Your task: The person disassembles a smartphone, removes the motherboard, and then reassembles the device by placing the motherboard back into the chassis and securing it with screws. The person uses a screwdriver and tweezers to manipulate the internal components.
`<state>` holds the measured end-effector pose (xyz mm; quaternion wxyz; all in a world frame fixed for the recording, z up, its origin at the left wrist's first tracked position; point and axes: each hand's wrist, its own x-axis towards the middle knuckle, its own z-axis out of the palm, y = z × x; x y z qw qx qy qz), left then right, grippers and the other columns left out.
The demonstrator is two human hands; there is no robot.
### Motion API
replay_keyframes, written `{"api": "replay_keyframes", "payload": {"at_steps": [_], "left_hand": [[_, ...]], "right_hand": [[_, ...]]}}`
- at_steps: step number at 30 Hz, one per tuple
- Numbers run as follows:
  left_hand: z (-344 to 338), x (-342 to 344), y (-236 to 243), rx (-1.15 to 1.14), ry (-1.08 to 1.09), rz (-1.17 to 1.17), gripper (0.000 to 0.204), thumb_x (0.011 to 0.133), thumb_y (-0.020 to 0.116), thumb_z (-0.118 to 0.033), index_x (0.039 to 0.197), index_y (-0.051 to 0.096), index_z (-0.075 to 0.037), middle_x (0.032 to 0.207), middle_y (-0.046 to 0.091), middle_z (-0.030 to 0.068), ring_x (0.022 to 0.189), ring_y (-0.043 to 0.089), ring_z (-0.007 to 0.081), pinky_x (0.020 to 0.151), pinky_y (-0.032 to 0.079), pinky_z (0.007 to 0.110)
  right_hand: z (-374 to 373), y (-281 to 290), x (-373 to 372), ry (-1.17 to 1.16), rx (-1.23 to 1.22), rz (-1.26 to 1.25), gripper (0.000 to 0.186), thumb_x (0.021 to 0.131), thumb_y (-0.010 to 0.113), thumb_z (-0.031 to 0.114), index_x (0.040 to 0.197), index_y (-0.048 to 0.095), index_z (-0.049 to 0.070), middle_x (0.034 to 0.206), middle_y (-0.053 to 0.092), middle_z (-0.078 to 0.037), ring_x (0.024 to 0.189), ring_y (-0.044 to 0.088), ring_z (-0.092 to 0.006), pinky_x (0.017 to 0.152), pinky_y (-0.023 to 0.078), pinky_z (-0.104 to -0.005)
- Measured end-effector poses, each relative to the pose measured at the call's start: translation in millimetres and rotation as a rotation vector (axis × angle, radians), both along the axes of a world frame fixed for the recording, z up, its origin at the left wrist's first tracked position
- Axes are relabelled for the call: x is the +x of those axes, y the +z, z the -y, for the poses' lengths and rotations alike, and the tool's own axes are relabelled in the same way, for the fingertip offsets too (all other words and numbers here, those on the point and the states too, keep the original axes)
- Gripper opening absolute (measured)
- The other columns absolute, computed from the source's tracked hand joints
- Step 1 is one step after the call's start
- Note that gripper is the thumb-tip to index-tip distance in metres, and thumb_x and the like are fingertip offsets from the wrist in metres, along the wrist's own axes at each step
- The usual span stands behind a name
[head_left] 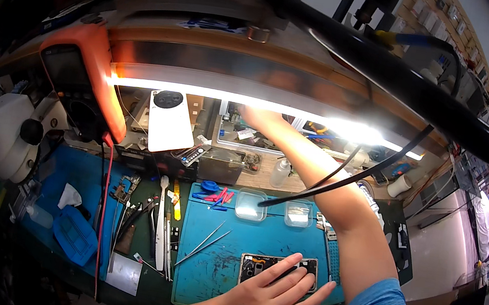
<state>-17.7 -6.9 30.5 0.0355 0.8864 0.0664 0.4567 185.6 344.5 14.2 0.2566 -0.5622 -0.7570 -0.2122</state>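
Head view: left hand (276, 289), fingers loosely spread, resting over opened phone (249, 268) on blue mat (196, 282); right hand (256, 117) hovering at parts tray (251, 147) (grip unclear). Internals showing; reassembly seemingly remaining.

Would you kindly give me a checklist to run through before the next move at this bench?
1. Opened phone lying on the blue mat: ok.
2. Left hand at the phone: ok, fingers spread across it.
3. Right hand back over the mat: not ok, it reaches to the parts tray.
4. Right hand's grip: cannot tell, its fingertips are hidden.
5. Strip lamp lit: ok.
6. Slim metal tools on the mat: ok.
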Motion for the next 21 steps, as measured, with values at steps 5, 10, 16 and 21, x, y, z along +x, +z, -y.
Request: {"api": "replay_keyframes", "payload": {"at_steps": [5,10,16,21], "left_hand": [[-2.5,-5.0,1.7,0.008,0.019,-0.033,0.045,0.101,0.058,-0.017,0.144,0.065,-0.011,0.106,0.069,0.0034,0.105,0.071,0.0157,0.122,0.043,0.046],[-0.9,-4.5,-0.2,0.054,0.019,-0.034,0.047,0.101,0.056,-0.016,0.148,0.061,-0.01,0.104,0.068,0.0039,0.106,0.071,0.0165,0.123,0.042,0.046],[0.1,-6.9,3.5,0.087,0.035,-0.081,0.043,0.105,0.057,-0.02,0.146,0.064,-0.013,0.109,0.072,0.0041,0.106,0.072,0.0168,0.121,0.044,0.047],[-0.2,-8.1,5.2,0.034,0.026,-0.06,0.042,0.104,0.057,-0.02,0.145,0.065,-0.012,0.107,0.072,0.0044,0.104,0.072,0.0164,0.12,0.045,0.047]], "right_hand": [[-16.6,-1.1,-20.3,-0.164,-0.444,-0.196,0.021,0.092,0.066,0.017,0.105,0.069,0.001,0.085,0.073,-0.019,0.079,0.07,-0.0343,0.073,0.054,-0.0486],[-12.9,-0.6,-18.4,-0.225,-0.588,-0.391,0.015,0.091,0.065,0.016,0.096,0.068,0.002,0.079,0.069,-0.015,0.072,0.064,-0.0294,0.066,0.049,-0.0454],[-10.7,0.7,-23.6,-0.215,-0.643,-0.572,0.013,0.09,0.064,0.016,0.086,0.065,0.004,0.072,0.065,-0.01,0.062,0.057,-0.0234,0.058,0.043,-0.0417],[0.7,4.8,-26.1,-0.125,-0.618,-0.826,0.016,0.089,0.064,0.016,0.077,0.064,0.006,0.066,0.061,-0.006,0.055,0.051,-0.0184,0.051,0.038,-0.0385]]}}
